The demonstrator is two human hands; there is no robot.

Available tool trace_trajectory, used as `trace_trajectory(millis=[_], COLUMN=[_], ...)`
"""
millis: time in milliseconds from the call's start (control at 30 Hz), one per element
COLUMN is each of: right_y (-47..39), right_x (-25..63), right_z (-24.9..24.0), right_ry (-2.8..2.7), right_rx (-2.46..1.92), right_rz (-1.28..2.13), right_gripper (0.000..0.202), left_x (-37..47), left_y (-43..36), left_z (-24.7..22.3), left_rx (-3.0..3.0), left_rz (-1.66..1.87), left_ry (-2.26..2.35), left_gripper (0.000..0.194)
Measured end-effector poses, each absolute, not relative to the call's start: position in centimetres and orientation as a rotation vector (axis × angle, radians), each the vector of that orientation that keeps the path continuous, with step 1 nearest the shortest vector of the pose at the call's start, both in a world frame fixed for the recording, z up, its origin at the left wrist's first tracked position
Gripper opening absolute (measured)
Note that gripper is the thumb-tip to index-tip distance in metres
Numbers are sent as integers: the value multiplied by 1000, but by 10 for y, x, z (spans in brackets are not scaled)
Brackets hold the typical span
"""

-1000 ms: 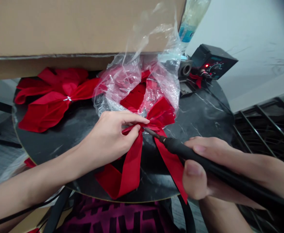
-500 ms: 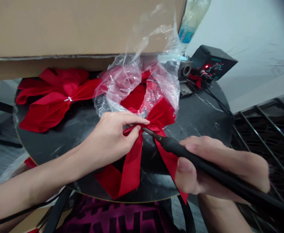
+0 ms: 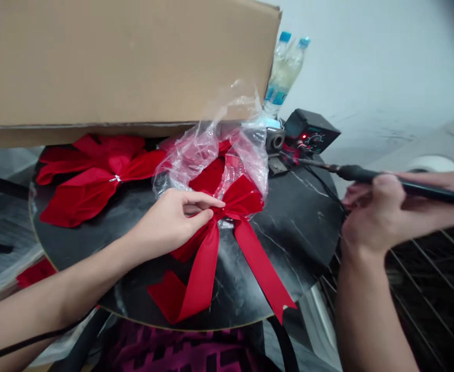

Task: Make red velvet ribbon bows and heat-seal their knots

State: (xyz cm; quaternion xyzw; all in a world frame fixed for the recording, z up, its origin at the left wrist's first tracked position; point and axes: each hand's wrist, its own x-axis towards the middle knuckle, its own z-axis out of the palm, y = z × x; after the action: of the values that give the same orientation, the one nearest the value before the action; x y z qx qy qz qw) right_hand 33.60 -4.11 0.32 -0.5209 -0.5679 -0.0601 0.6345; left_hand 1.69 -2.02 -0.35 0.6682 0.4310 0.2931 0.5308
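My left hand (image 3: 172, 219) pinches the centre of a red ribbon bow (image 3: 246, 199) between thumb and fingers. Two tails hang from the bow toward the near table edge, and part of its left loop is hidden behind the hand. At the right, my right hand (image 3: 381, 214) is closed around the dark handle of a soldering iron (image 3: 360, 174), whose tip points left, near the iron's stand (image 3: 276, 142). A clear plastic bag (image 3: 250, 150) with red fabric inside lies just behind the bow.
More red ribbon (image 3: 79, 194), tied with a white twist, lies at the left of the round black table (image 3: 281, 258). A cardboard box (image 3: 126, 62) stands at the back. Beside it are plastic bottles (image 3: 284, 77) and a black control unit (image 3: 312, 132) with a lit red light.
My right hand has drawn the soldering iron away from the bow's centre, to the right and up toward the stand. My left hand still pinches the bow. The view has shifted.
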Motion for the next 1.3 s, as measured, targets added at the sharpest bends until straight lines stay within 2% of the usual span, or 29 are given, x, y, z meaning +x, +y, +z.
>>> trace_trajectory(millis=[133,667,1000,1300], right_y=[-3,78,91,85], right_x=[352,349,361,358], right_z=[5,-22,-25,-30], right_ry=[-990,-1292,-1472,-1342], right_rx=[-1126,-1297,-1444,-1647], right_rz=[-26,215,191,216], right_gripper=[24,18,25,34], left_x=[16,15,12,3], left_y=[-19,-21,-21,-23], left_z=[2,15,16,20], left_rx=[1533,1506,1463,1481], left_rz=[705,764,794,752], left_ry=[1018,987,943,751], left_gripper=[25,25,23,26])
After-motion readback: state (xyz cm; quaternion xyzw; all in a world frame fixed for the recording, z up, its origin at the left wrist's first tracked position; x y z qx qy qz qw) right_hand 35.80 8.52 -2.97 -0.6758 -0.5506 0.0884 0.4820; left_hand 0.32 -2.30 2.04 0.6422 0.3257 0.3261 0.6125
